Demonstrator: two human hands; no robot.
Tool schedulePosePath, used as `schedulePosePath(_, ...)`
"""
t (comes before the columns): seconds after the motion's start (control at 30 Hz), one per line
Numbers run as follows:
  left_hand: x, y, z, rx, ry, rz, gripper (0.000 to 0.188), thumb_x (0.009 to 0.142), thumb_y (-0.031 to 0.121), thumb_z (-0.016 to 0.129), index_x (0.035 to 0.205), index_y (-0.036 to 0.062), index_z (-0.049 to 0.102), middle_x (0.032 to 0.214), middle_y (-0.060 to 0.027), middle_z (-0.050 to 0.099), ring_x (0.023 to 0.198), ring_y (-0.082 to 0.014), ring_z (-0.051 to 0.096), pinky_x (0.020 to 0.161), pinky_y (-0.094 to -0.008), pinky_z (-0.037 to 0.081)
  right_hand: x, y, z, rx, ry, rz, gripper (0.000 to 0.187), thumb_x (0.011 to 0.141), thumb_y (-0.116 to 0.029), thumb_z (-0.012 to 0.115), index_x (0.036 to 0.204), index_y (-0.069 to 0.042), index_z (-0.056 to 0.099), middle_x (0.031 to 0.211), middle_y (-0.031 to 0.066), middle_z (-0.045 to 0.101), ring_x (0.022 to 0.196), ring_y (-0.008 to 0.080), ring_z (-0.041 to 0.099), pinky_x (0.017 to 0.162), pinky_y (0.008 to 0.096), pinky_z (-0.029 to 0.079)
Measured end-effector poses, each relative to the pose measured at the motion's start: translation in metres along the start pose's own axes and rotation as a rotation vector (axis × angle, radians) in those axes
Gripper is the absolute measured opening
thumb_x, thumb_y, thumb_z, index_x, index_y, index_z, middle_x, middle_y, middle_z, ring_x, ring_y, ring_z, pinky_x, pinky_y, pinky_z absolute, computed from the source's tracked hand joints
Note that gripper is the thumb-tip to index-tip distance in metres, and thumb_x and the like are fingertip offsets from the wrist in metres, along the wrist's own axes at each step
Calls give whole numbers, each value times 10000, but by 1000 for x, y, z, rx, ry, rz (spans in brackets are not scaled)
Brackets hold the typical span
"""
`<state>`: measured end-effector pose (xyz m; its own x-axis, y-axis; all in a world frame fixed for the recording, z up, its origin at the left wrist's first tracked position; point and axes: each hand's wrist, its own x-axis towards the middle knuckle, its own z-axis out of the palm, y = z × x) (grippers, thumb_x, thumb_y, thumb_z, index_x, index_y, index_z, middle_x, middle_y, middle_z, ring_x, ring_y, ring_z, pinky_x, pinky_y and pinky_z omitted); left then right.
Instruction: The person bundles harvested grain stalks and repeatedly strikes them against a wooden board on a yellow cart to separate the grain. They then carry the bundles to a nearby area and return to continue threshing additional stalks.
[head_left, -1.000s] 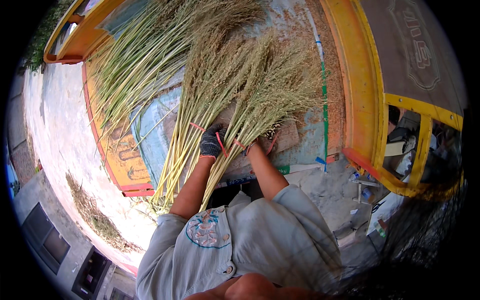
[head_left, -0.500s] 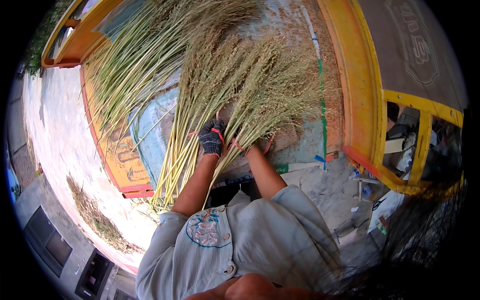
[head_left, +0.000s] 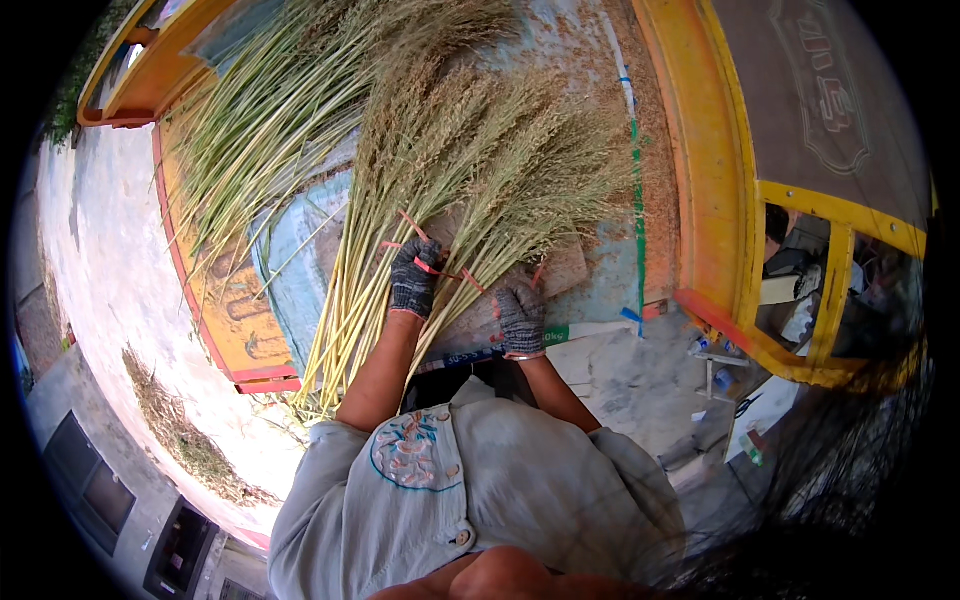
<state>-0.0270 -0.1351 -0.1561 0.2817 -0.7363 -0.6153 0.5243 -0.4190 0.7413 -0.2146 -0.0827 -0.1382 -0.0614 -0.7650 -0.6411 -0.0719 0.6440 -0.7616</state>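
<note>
A bundle of seed-headed stalks (head_left: 530, 215), probably millet or broomcorn, lies in front of me with its feathery heads to the upper right. A red string (head_left: 474, 281) crosses its stems between my hands. My left hand (head_left: 413, 278), in a dark knitted glove, is closed on the string at the left side of the stems. My right hand (head_left: 520, 318), gloved alike, is at the right side with its fingers closed at the string's other end. A red end sticks up by each hand. Left of the bundle more pale cut stems (head_left: 345, 310) fan toward my body.
A larger heap of green stalks (head_left: 270, 140) lies at the upper left. Beneath are a blue sack sheet (head_left: 300, 260) and a board (head_left: 565, 270), on an orange vehicle bed (head_left: 235, 305). A yellow metal frame (head_left: 715, 150) stands on the right. Dry stalks (head_left: 185, 430) lie on the ground at left.
My right hand has come out from under the seed heads to the bundle's right side, drawing the red string across the stems. My left hand stays close to its former place.
</note>
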Motion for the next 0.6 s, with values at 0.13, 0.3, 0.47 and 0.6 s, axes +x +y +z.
schedulePosePath(0.13,15,-7,-10,-56,-207,-15,55,782,22,633,827,36,605,765,-22,602,712,-131,568,695,-265,467,14,-77,34,73,-167,-359,174,789,-104,585,932,-7,558,747,117,578,639,164,594,607,322,471)
schedulePosePath(0.3,10,18,7,690,-192,332,42,746,11,653,771,22,621,690,-43,591,653,-140,554,661,-275,458,67,-58,64,-54,-363,-399,290,761,-60,611,1035,-11,528,895,82,584,779,173,571,721,294,472)
schedulePosePath(0.47,21,34,12,717,-253,283,100,759,63,668,703,27,594,606,-3,537,576,-116,493,573,-269,415,62,-73,57,34,-348,-72,153,814,-122,577,918,-9,584,687,14,565,569,113,521,550,255,452)
schedulePosePath(0.6,37,55,16,332,-127,-567,122,834,133,525,733,93,579,532,19,457,411,-132,394,395,-254,348,75,-28,49,-18,-193,-48,275,862,-247,528,728,-10,569,576,66,537,469,170,486,491,330,397)
